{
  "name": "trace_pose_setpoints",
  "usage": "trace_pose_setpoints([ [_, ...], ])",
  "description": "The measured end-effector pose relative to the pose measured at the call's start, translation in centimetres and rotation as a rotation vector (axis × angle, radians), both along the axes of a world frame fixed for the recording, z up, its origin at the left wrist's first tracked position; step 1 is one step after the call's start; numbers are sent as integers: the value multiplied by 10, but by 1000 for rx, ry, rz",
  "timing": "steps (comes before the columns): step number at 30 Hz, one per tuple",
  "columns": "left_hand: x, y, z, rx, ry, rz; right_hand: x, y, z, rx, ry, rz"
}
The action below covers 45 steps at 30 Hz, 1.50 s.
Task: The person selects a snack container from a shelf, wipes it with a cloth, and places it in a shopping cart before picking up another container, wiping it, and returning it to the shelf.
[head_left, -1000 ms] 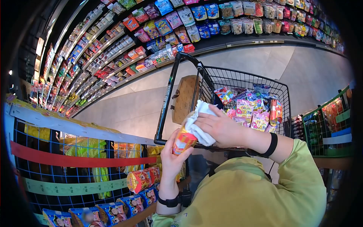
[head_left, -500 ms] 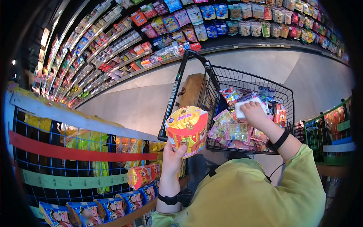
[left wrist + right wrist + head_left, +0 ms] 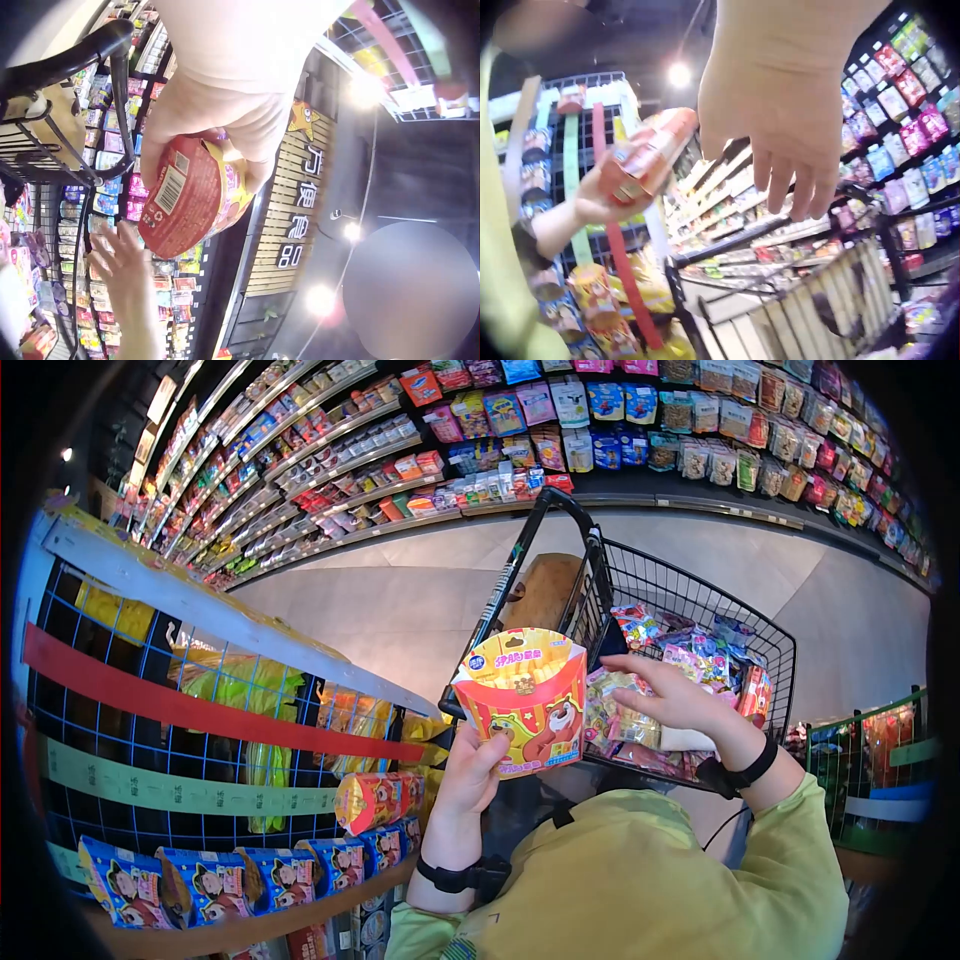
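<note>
My left hand (image 3: 468, 772) grips the lower left of a red and yellow snack pack (image 3: 530, 705), thumb on its front, which shows two cartoon bears. In the left wrist view the fingers curl over the pack (image 3: 191, 195), with its barcode side visible. My right hand (image 3: 672, 698) is held above the cart's near left part, fingers extended and holding nothing; in the right wrist view the hand (image 3: 780, 142) hangs with its fingers apart. A white cloth (image 3: 686, 740) lies on the packets in the cart, partly hidden beneath the right forearm.
The black wire cart (image 3: 700, 575) holds many colourful packets (image 3: 640, 628). A brown bag (image 3: 548, 595) is by its handle. On the left, a blue wire rack (image 3: 160, 815) holds blue packs (image 3: 215, 885) and a red and yellow pack (image 3: 368, 800). Stocked shelves (image 3: 360, 470) curve beyond the aisle.
The cloth has gone from my right hand to the cart's packets, and that hand has moved off them with fingers extended. The pack in my left hand is turned front side up.
</note>
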<state>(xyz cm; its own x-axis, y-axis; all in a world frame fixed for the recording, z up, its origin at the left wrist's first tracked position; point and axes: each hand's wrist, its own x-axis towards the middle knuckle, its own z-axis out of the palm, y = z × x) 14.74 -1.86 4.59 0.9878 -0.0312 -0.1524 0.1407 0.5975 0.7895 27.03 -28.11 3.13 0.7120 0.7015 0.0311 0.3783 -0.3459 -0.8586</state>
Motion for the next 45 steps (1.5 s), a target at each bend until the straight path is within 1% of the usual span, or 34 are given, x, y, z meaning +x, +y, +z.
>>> trace_pose_setpoints([
  [1,-1,1,1,38,14,2,-3,14,11,-1,-4,13],
  [3,-5,1,8,36,15,26,-11,36,25,414,310,133],
  [4,-7,2,9,36,20,39,-13,45,32,410,310,154],
  [5,-11,5,6,35,16,64,-15,54,37,429,377,193],
  [6,-14,9,1,97,-11,54,-16,64,40,444,446,240],
  [7,-19,13,-2,161,-37,53,-19,74,39,433,401,239],
  [8,-25,15,-1,162,-42,104,-21,84,33,460,434,239],
  [10,-35,19,5,359,-84,92,-27,103,32,535,464,253],
  [11,-41,23,6,363,-54,109,-29,110,29,521,485,252],
  [12,-48,29,8,384,-65,115,-30,117,29,539,496,275],
  [14,-61,37,14,361,-132,167,-36,134,37,519,552,307],
  [15,-70,43,20,360,-127,212,-37,141,37,493,556,339],
  [17,-84,52,29,563,-55,189,-41,157,41,484,570,410],
  [18,-91,57,28,562,-55,213,-42,165,43,490,575,440],
  [20,-104,67,26,651,-134,360,-46,184,47,494,577,491],
  [21,-112,74,29,677,-171,440,-46,193,49,489,524,507],
  [22,-121,81,36,680,-174,455,-47,202,52,484,471,522],
  [24,-139,99,51,722,-158,758,-46,218,56,480,492,555],
  [26,-152,118,56,858,-140,1062,-43,235,57,430,435,583],
  [28,-158,129,72,1009,-123,1265,-43,252,59,430,426,607],
  [30,-160,145,75,1071,-199,1337,-44,270,59,411,412,646],
  [32,-157,158,73,1047,-184,1346,-50,286,61,436,388,672],
  [33,-155,164,72,1049,-184,1354,-51,293,62,399,374,709],
  [35,-151,173,71,923,-219,1332,-54,306,63,368,347,759],
  [36,-150,177,70,921,-217,1338,-53,312,61,365,347,764],
  [38,-152,183,70,980,-182,1325,-52,320,57,256,251,804],
  [39,-152,184,71,976,-179,1332,-53,322,59,194,258,811],
  [41,-153,186,73,930,-49,1236,-56,328,59,202,269,848],
  [42,-153,189,73,930,-47,1242,-57,331,58,217,279,879],
  [44,-152,193,74,875,-5,1165,-58,336,55,203,283,901],
  [45,-150,191,76,878,-5,1170,-57,339,52,190,286,916],
])
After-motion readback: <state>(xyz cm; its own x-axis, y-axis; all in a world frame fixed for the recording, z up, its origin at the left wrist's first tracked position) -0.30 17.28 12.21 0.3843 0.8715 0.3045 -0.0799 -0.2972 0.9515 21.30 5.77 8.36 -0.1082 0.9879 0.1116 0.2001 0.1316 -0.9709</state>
